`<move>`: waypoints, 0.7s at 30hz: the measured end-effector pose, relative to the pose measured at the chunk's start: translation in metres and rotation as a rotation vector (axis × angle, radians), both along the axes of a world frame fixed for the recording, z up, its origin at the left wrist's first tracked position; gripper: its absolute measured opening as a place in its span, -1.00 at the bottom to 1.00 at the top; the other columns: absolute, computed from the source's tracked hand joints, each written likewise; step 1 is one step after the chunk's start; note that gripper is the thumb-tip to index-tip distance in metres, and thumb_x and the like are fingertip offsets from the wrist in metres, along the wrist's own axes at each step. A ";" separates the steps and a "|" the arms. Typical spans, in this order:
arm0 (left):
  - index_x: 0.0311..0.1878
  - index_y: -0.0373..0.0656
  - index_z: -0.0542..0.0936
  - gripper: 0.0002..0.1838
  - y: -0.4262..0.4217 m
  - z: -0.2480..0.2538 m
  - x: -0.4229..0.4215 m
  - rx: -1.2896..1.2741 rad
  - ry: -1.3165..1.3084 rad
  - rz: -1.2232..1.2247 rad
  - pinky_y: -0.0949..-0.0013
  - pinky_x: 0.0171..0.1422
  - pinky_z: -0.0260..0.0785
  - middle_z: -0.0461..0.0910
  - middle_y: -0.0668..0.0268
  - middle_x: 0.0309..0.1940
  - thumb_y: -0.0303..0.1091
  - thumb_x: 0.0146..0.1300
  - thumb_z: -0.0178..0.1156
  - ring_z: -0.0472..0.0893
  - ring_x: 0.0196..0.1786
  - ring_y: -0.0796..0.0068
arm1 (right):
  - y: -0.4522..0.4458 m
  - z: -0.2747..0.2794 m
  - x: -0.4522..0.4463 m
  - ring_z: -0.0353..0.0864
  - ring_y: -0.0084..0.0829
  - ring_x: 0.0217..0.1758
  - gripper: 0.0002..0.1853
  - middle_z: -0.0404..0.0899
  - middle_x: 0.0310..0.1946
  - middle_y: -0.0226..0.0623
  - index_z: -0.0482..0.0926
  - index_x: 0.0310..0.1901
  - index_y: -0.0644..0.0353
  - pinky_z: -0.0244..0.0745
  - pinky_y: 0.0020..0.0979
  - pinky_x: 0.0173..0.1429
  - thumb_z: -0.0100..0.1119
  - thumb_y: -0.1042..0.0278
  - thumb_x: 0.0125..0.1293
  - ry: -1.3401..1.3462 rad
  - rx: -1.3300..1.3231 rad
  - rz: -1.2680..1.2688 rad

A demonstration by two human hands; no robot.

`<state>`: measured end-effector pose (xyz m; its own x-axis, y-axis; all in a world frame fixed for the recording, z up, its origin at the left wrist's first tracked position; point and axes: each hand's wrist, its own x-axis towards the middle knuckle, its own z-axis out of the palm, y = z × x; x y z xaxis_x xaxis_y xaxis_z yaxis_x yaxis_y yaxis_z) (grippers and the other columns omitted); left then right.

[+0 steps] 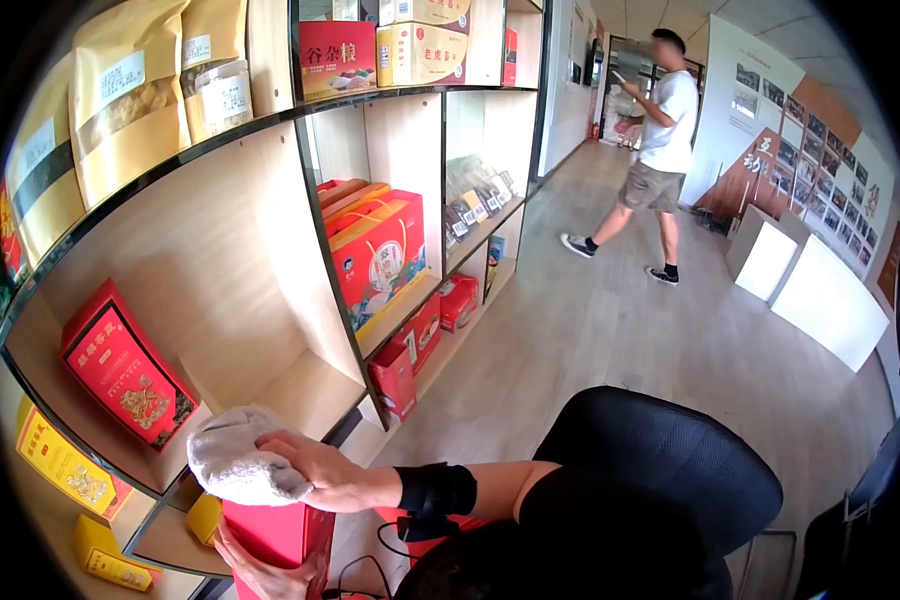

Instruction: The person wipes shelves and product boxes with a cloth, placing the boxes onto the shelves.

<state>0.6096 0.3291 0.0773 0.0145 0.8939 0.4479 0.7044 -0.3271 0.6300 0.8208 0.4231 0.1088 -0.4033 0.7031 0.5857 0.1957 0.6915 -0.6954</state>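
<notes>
My right hand, with a black band on the wrist, grips a pale grey cloth at the top of a red box. Below it, my left hand is wrapped around the lower part of that box, its fingers partly cut off by the frame's bottom edge. The cloth covers the box's upper end. Just beyond, a red and black gift box with gold print leans on the shelf.
Packed shelves hold brown food pouches, red gift boxes and yellow boxes. A black mesh chair stands at my right. A person walks across the wooden floor. White plinths line the far wall.
</notes>
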 end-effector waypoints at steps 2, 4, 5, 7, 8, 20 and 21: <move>0.49 -0.25 0.04 0.39 -0.006 0.002 0.000 0.006 -0.144 -0.034 -0.16 0.54 -0.07 0.09 -0.25 0.40 0.05 -0.42 0.63 0.05 0.48 -0.25 | 0.014 -0.006 0.000 0.46 -0.08 0.28 -0.46 0.45 0.20 -0.01 0.32 0.29 0.22 0.34 -0.25 0.34 0.14 0.14 0.38 0.103 -0.105 0.048; 0.47 -0.26 0.08 0.29 -0.014 -0.001 -0.007 0.063 0.064 -0.010 -0.15 0.52 0.00 0.16 -0.21 0.37 -0.03 -0.34 0.59 0.14 0.44 -0.23 | 0.033 -0.009 0.003 0.54 -0.21 0.20 -0.44 0.54 0.12 -0.05 0.38 0.26 0.24 0.37 -0.28 0.29 0.15 0.02 0.39 0.087 -0.333 0.041; 0.47 -0.26 0.09 0.25 -0.020 0.002 -0.007 0.092 0.071 -0.030 -0.13 0.49 0.06 0.19 -0.18 0.36 -0.07 -0.31 0.57 0.19 0.41 -0.20 | 0.047 -0.027 0.003 0.55 -0.34 0.15 -0.47 0.58 0.08 -0.12 0.43 0.23 0.23 0.39 -0.35 0.23 0.10 0.00 0.42 0.145 -0.465 0.139; 0.45 -0.27 0.12 0.20 -0.028 0.005 -0.008 0.126 0.076 -0.058 -0.11 0.46 0.14 0.24 -0.15 0.33 -0.12 -0.30 0.55 0.27 0.37 -0.16 | 0.074 -0.059 0.012 0.56 -0.47 0.11 -0.48 0.60 0.08 -0.20 0.46 0.23 0.23 0.42 -0.42 0.19 0.04 -0.03 0.46 0.123 -0.665 0.229; 0.44 -0.27 0.13 0.19 -0.027 0.003 -0.013 0.110 0.038 -0.075 -0.10 0.45 0.16 0.26 -0.14 0.32 -0.14 -0.32 0.54 0.29 0.35 -0.15 | 0.072 -0.055 0.022 0.56 -0.47 0.13 -0.46 0.58 0.11 -0.21 0.44 0.26 0.23 0.43 -0.43 0.20 0.03 -0.03 0.47 0.046 -0.728 0.220; 0.42 -0.26 0.20 0.01 -0.007 -0.071 -0.098 -0.277 -1.145 -0.599 -0.08 0.31 0.43 0.43 0.09 0.23 -0.26 -0.12 0.51 0.49 0.25 -0.05 | 0.105 -0.151 0.007 0.46 -0.44 0.29 -0.51 0.46 0.26 -0.18 0.33 0.34 0.31 0.33 -0.40 0.40 -0.06 0.16 0.54 -0.113 -0.551 0.839; 0.34 -0.29 0.28 -0.07 -0.007 -0.072 -0.097 -0.287 -1.225 -0.528 -0.01 0.25 0.47 0.50 0.09 0.15 -0.27 -0.13 0.50 0.54 0.17 0.01 | 0.098 -0.149 0.011 0.47 -0.44 0.29 -0.51 0.46 0.26 -0.18 0.33 0.34 0.31 0.34 -0.40 0.39 -0.06 0.17 0.54 -0.144 -0.575 0.831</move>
